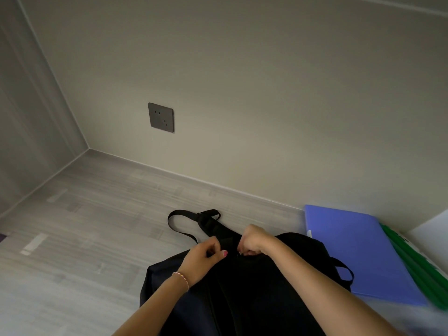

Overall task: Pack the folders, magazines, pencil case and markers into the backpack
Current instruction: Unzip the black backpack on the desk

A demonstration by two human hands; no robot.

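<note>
Black backpack, floor, six o'clock: soft, limp cloth, probably light. Left hand and right hand pinching top edge; best held there. Blue folder, three o'clock: stiff.

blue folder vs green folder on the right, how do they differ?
The blue folder shows nearly its whole cover; the green folder shows only a strip, cut by the frame edge. The blue folder lies next to the backpack; the green folder lies beyond the blue one, farther from the backpack. Both are outside the backpack, unpacked.

Left grip pinching; right grip curled, knuckles up.
</note>
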